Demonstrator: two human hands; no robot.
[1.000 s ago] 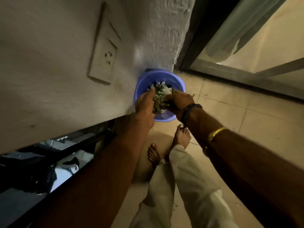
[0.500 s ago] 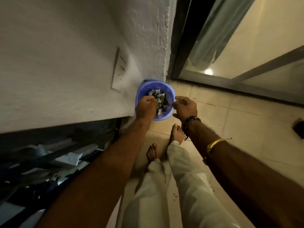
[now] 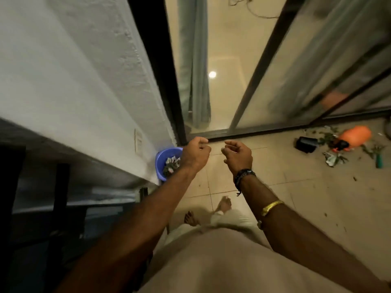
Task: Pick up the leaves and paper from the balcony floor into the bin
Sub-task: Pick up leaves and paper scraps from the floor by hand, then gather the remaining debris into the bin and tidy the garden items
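Note:
A blue plastic bin (image 3: 161, 163) stands on the tiled floor against the white wall, holding green leaves and white paper scraps (image 3: 171, 164). My left hand (image 3: 195, 154) hangs in the air just right of the bin, partly covering its rim, fingers loosely curled and holding nothing. My right hand (image 3: 238, 156), with a dark wristband and a gold bangle on the arm, hovers beside it, also loosely curled and holding nothing. More leaves (image 3: 328, 137) and crumpled paper (image 3: 331, 160) lie scattered on the floor at the far right.
An orange object (image 3: 355, 136), a black pot (image 3: 305, 143) and a green-handled tool (image 3: 378, 160) lie among the debris at right. A sliding glass door (image 3: 275, 70) with a dark frame runs ahead. My bare feet (image 3: 223, 205) stand on the tiles below.
Both hands let go of the leaves and paper into the bin and rose away from it. The view lifted and turned right, showing the door and the debris at right.

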